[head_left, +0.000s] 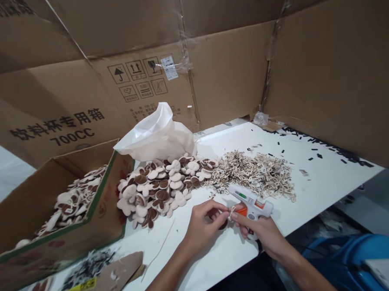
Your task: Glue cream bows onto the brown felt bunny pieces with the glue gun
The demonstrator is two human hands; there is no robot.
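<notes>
My right hand (257,227) is wrapped round a white and orange hot glue gun (249,195), its nozzle pointing left. The right thumb also touches a small cream cord bow (231,212). Opposite it, the fingertips of my left hand (203,223) pinch a brown felt piece (223,224), mostly hidden by the fingers, and meet the bow there. Just beyond my hands is a heap of cream and brown felt shapes (160,188). To its right spreads a pile of small cream cord pieces (257,170).
An open cardboard box (110,219) on the left holds more felt shapes. Behind stand tall cardboard walls (230,74) and a white plastic bag (158,136). Black bits (318,143) lie scattered at the back right. A blue object (376,249) stands below the table's right edge.
</notes>
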